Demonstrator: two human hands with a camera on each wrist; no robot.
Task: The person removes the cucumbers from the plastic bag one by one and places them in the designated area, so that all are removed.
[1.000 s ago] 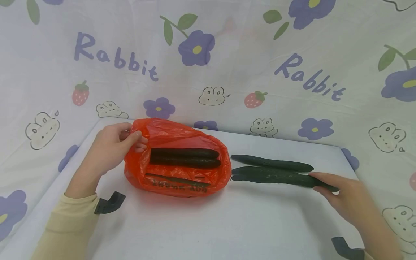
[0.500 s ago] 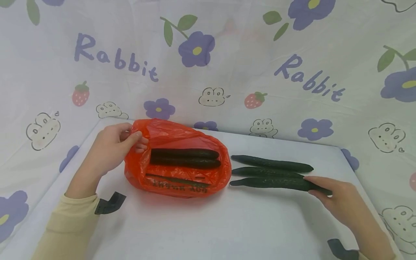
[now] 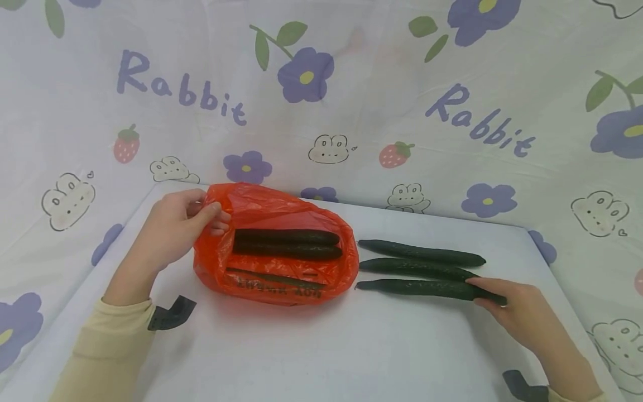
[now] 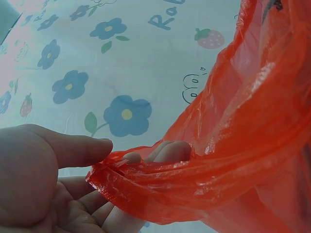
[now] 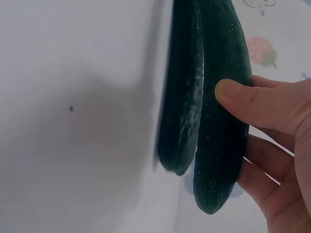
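Observation:
An orange-red plastic bag (image 3: 281,282) lies on the white table (image 3: 326,346) with its mouth facing right. Two dark cucumbers (image 3: 286,244) lie inside it. My left hand (image 3: 217,218) pinches the bag's upper left edge between thumb and fingers; in the left wrist view the left hand (image 4: 121,155) holds the bunched bag film (image 4: 243,145). Three more cucumbers lie to the right of the bag. My right hand (image 3: 479,293) grips the right end of the nearest cucumber (image 3: 417,287). In the right wrist view the thumb (image 5: 238,97) presses on that nearest cucumber (image 5: 221,155), beside the middle cucumber (image 5: 182,107).
The far cucumber (image 3: 422,252) and the middle cucumber (image 3: 417,269) lie side by side, untouched. A printed cloth with flowers and the word "Rabbit" (image 3: 321,84) rises behind and beside the table. Bare table surface stretches in front of the bag.
My right hand has drawn the nearest cucumber toward me and a little left, opening a gap from the middle cucumber. The left hand and the bag have stayed still.

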